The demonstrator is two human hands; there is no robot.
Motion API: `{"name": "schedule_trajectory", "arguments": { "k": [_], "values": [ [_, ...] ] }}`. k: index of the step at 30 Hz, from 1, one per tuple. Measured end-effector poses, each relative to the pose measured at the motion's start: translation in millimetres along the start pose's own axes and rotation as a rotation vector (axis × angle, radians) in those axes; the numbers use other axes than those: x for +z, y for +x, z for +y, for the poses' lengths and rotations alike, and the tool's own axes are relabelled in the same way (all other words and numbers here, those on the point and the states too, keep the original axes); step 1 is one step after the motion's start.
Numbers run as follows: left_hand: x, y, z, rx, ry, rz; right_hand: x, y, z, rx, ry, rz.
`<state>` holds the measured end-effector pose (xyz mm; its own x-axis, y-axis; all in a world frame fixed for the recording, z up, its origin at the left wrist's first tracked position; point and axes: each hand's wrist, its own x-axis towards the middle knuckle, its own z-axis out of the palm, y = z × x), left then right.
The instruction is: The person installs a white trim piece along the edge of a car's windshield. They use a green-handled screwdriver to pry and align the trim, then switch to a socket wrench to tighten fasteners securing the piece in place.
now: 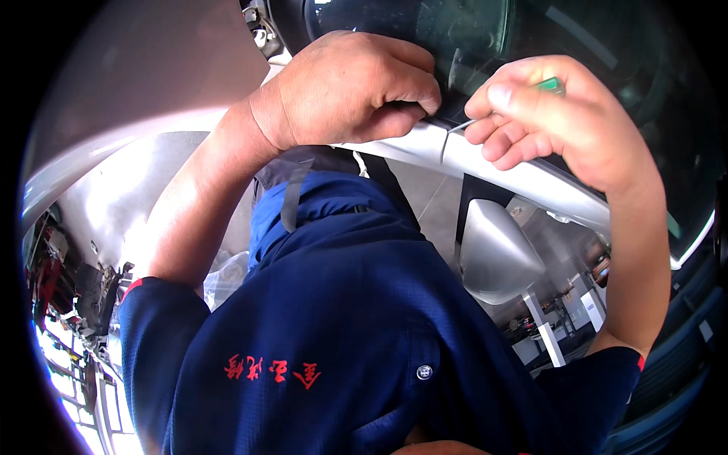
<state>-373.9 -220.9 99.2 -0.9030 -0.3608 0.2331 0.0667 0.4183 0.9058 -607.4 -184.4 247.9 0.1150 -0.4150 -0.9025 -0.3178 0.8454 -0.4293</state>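
Observation:
In my right hand is a slim green-handled screwdriver, pinched between thumb and fingers. Its thin metal shaft points left, and its end meets the silver-white car body strip near a narrow seam, beside the dark glass. Just left of that seam, my left hand is closed with curled fingers over the edge between strip and glass. Whatever those fingers hold, if anything, is hidden from view.
Below the strip, on the right, a silver side mirror juts out. A large glossy car panel curves across the upper left. Car parts are piled at far left. My navy shirt fills the lower middle.

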Motion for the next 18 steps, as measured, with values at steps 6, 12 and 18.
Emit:
{"name": "schedule_trajectory", "arguments": {
  "k": [6, 12, 18],
  "values": [
    [3.3, -2.8, -0.9, -0.003, -0.023, 0.027, 8.8, -3.9, -36.3, -0.067, -0.662, -0.048],
    [5.0, -2.8, -1.6, 0.028, -0.018, 0.068, 22.7, 3.8, -27.8, -0.483, -1.54, 0.02],
    [3.0, -2.0, 1.2, 0.016, 0.044, 0.065, 27.4, -7.8, -11.5, -0.458, -1.604, 0.097]
  ]
}}
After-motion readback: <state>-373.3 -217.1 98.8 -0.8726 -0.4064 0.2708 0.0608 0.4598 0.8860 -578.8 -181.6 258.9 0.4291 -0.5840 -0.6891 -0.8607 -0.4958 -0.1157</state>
